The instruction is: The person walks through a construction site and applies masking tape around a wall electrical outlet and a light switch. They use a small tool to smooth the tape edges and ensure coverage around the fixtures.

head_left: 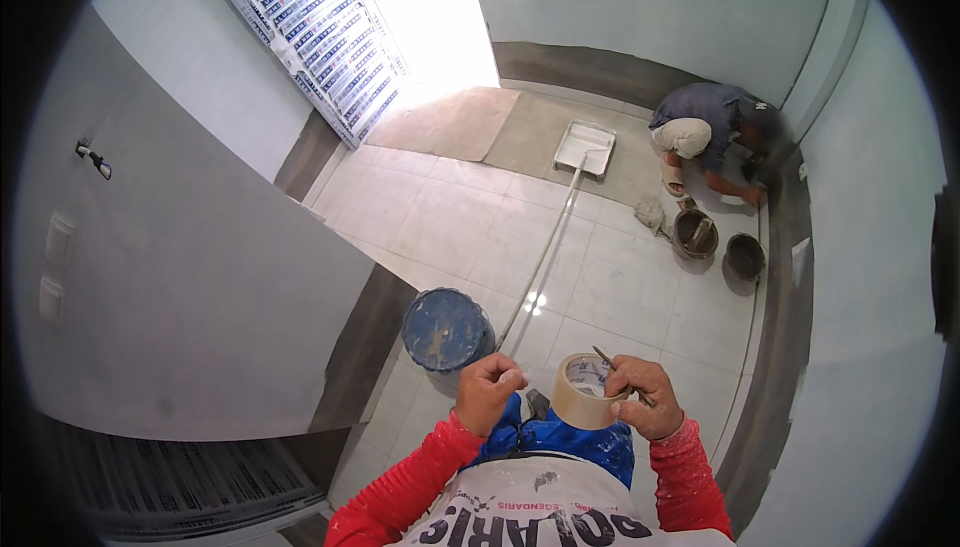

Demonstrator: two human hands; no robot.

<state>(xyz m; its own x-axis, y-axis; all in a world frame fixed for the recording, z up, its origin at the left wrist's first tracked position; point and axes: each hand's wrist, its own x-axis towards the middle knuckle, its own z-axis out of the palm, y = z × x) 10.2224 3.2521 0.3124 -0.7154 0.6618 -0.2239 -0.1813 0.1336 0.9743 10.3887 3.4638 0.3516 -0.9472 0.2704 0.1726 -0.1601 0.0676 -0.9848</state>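
Observation:
My right hand grips a wide roll of tan packing tape by its rim, with the fingers inside the core. A thin, dark, stick-like tool is also in that hand, lying across the fingers and slanting over the roll; its exact kind does not show. My left hand is closed in a pinch to the left of the roll, apart from it. Whatever is between its fingertips, if anything, is too small to make out. Both hands are in front of my body.
A blue lidded bucket stands beyond my left hand. The long pole of a paint roller runs across the tiles to a white paint tray. At right, a co-worker crouches by the wall, near two dark buckets and a rag.

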